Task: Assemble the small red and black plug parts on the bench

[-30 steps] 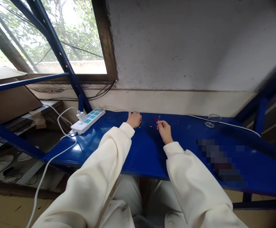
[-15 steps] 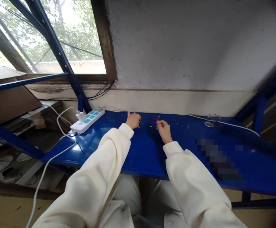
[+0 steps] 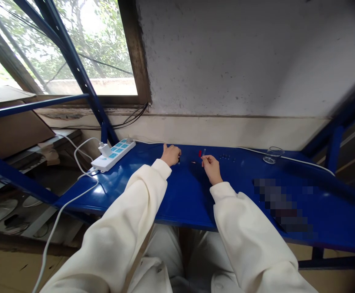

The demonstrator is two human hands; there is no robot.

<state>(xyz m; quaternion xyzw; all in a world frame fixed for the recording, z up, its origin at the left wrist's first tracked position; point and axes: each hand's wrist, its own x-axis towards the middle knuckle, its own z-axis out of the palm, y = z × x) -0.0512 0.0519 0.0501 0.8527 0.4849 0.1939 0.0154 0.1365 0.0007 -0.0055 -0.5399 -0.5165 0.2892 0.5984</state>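
Observation:
My left hand [image 3: 170,155] rests over the back of the blue table [image 3: 186,195], fingers curled down on a small dark piece [image 3: 179,160]; most of that piece is hidden. My right hand [image 3: 211,166] is closed in a pinch, with a small clear tube [image 3: 204,151] standing up from the fingertips. Just left of the tube is a small red piece [image 3: 200,153]; whether it touches the fingers I cannot tell. Between both hands lies a tiny pale, reddish piece [image 3: 193,162]. Several tiny clear pieces [image 3: 228,157] are on the table right of my right hand.
A white power strip [image 3: 113,155] with a plug and cable lies at the table's left end. At the back right a clear glass cup [image 3: 272,154] stands near a white cable [image 3: 308,163]. A blurred-out dark object [image 3: 278,203] lies at the right. Blue frame posts flank the table.
Both hands stay nearly where they were, with the clear tube still in the right fingertips. The view has shifted very slightly.

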